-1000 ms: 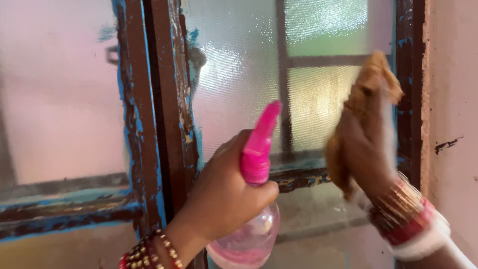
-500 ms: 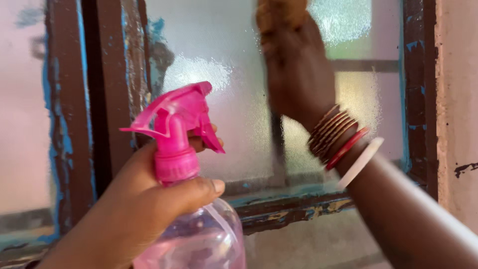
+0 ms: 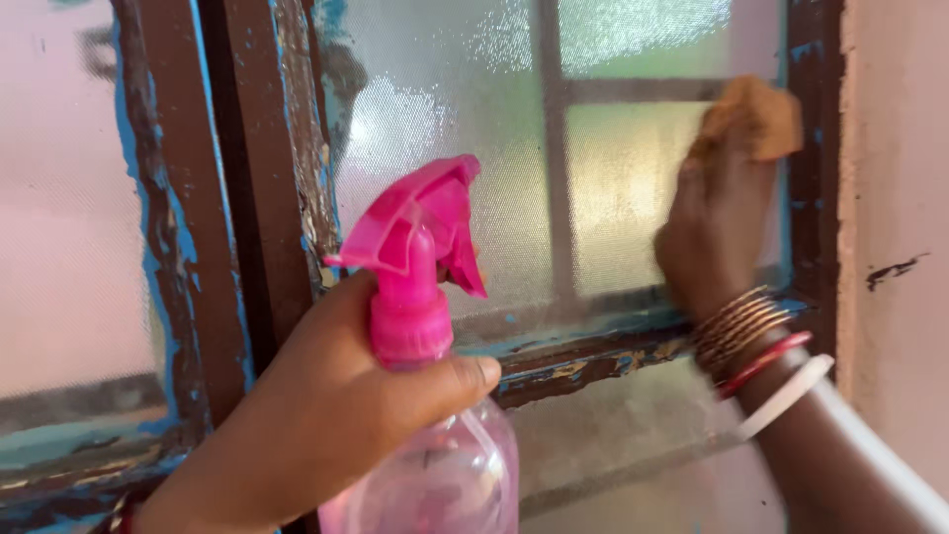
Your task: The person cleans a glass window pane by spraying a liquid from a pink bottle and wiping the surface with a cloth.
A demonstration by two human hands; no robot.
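My left hand (image 3: 316, 415) grips the neck of a clear spray bottle (image 3: 435, 475) with a pink trigger head (image 3: 420, 247), held upright in front of the window. My right hand (image 3: 717, 227), with several bangles on the wrist, presses a brown cloth (image 3: 756, 114) against the frosted glass pane (image 3: 465, 148) near the pane's right edge. The cloth sits beside the right frame post.
The window has a worn brown wooden frame (image 3: 247, 198) with peeling blue paint and a lower rail (image 3: 583, 356). A second frosted pane (image 3: 59, 198) is at the left. A pink plastered wall (image 3: 895, 198) with a small crack borders the window on the right.
My right hand with the cloth moved from the upper middle of the pane down and to the right edge. The spray bottle shifted right in view.
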